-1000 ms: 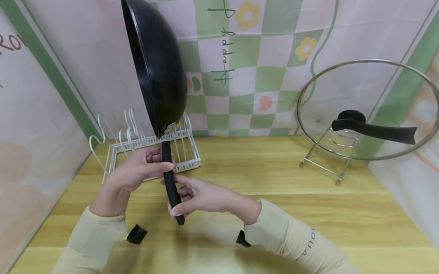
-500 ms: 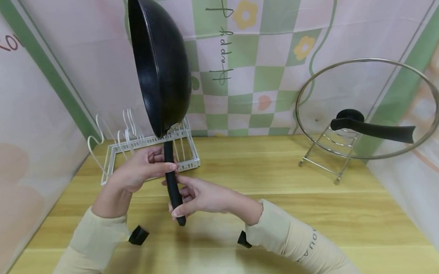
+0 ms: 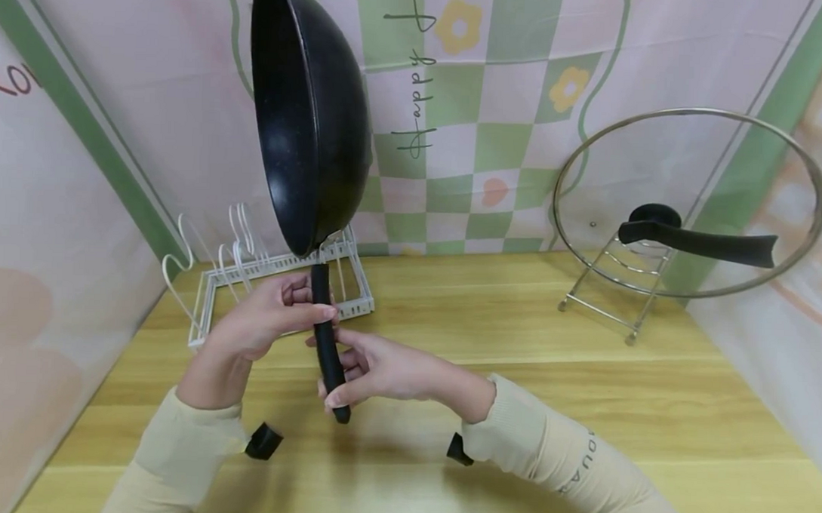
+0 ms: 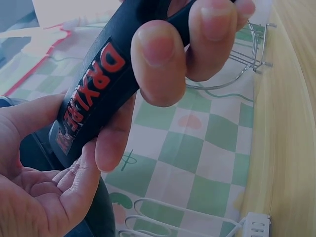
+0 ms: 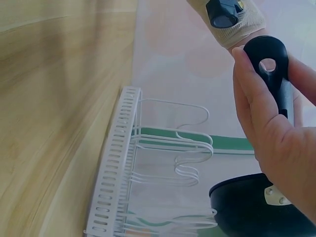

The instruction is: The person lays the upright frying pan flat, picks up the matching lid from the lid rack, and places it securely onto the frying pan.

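While my fingers [image 3: 303, 315] are gripping the handle [image 3: 327, 352], the wok [image 3: 314, 125] is pointing away beyond them

Because both my hands are sharing one handle, everything is hinging on its long axis: it is running outward from me, leaning a little left, with the bowl lying past my fingertips and its hollow side facing left. My left hand [image 3: 269, 316] is sitting nearer the bowl, its thumb pressing across the handle while the other fingers are curling behind. My right hand [image 3: 380, 369] is pinching lower down, close to the looped end [image 5: 266, 47]. I am holding the wok clear of the surface [image 3: 489, 342].

Just past my left fingers, a white rack [image 3: 356, 309] is standing behind the handle; I am not managing to tell how much gap is separating it from the bowl. Well to the right of my right fingers, a glass lid [image 3: 691, 202] is resting on a wire stand [image 3: 602, 313]. For turning the bowl, I am judging my left hand the better placed, with my right guiding the tail.
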Demonstrator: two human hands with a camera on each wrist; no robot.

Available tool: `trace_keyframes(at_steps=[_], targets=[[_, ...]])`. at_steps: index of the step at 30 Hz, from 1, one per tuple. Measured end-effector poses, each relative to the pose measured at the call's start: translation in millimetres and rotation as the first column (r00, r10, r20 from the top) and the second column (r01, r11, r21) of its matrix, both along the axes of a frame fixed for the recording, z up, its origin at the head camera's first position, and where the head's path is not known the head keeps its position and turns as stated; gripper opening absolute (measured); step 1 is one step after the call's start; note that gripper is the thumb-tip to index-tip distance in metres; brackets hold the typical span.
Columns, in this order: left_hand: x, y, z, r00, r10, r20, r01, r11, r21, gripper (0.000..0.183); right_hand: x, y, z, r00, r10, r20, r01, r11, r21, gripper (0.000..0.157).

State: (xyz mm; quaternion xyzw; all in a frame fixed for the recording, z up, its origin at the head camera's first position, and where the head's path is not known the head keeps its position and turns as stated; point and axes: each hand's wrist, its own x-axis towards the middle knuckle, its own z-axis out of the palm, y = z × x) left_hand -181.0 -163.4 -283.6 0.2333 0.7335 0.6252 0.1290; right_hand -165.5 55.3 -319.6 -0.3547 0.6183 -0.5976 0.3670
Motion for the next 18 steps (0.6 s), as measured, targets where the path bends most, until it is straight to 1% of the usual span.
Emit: trace_keyframes(at_steps=[4, 7, 13, 15, 18], targets=[[0.0, 2.5, 0.0, 1.000, 0.006, 0.000, -0.006, 1.000, -0.003, 0.009, 0.5, 1.3, -0.6, 1.000, -0.006, -0.004, 0.006, 1.000, -0.004, 0.075], [-0.1, 4.1, -0.7, 1.000, 0.014, 0.001, -0.014, 1.000, 0.007, 0.007, 1.5, 1.3, -0.7, 1.000, -0.013, 0.007, 0.013, 1.000, -0.014, 0.074], [1.1, 9.0, -3.0, 0.998, 0.055, 0.032, -0.057, 0.997, 0.059, 0.006, 2.4, 2.5, -1.0, 0.998, -0.002, 0.059, 0.005, 0.999, -0.041, 0.071], [1.2, 10.9, -4.1, 0.997, 0.067, 0.039, -0.070, 0.995, 0.074, 0.008, 2.4, 3.0, -1.4, 0.998, 0.003, 0.062, 0.000, 0.999, -0.044, 0.070], [1.2, 13.0, -5.5, 0.997, 0.067, 0.039, -0.070, 0.993, 0.090, 0.010, 3.0, 3.4, -1.1, 0.998, 0.002, 0.058, 0.000, 0.999, -0.036, 0.070]])
